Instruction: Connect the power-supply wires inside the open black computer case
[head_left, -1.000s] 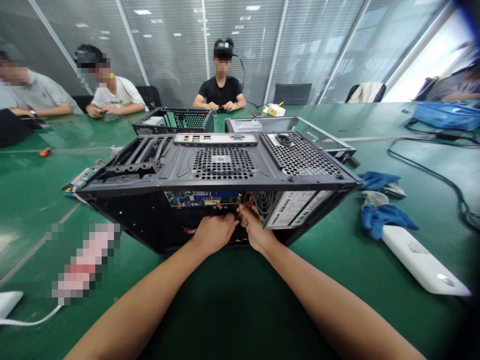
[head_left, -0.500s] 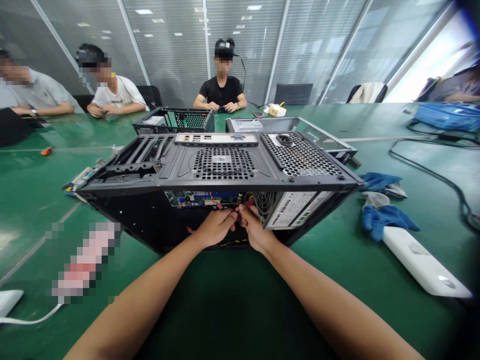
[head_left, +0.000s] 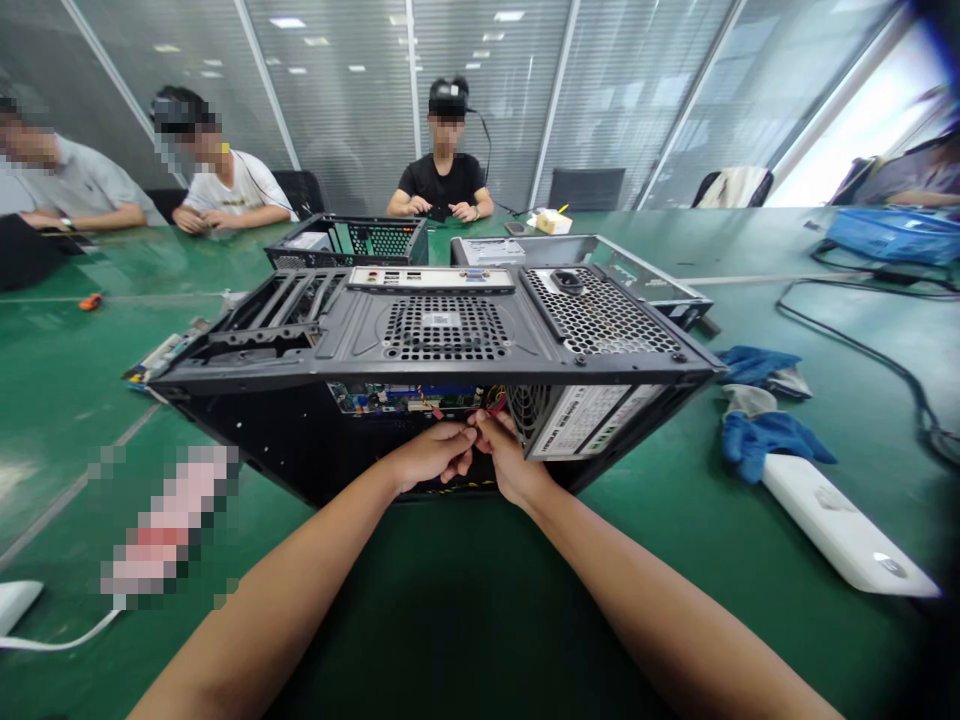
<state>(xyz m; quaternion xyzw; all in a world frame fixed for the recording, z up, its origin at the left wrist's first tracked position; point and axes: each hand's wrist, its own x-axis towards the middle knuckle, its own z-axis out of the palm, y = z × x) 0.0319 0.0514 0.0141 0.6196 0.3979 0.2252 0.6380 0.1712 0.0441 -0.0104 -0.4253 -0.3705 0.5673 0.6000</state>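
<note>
A black computer case (head_left: 322, 345) lies with its rear panel upward and its open side facing me. Both hands reach into that opening, their fingertips nearly meeting. My left hand (head_left: 435, 452) is closed in a pinch; what its fingers hold is hidden. My right hand (head_left: 501, 450) is closed beside it, pinching at a thin red cable (head_left: 474, 411). Just right of the hands sits the power supply (head_left: 589, 420) with its fan and label. Behind the fingers, part of the motherboard (head_left: 382, 397) shows, with a small red connector (head_left: 437, 411) on a thin lead.
Two more case frames (head_left: 367, 238) (head_left: 585, 245) stand behind. Blue gloves (head_left: 776, 440) and a white oblong device (head_left: 847, 525) lie at right, near a black cord (head_left: 862, 335). A pixelated pink object (head_left: 169, 530) lies left. Several people sit around the green table (head_left: 67, 400).
My left hand has shifted very slightly, its lower fingers now showing more below the thumb. The right hand stays nearly in place. The hands of the person opposite have moved apart.
</note>
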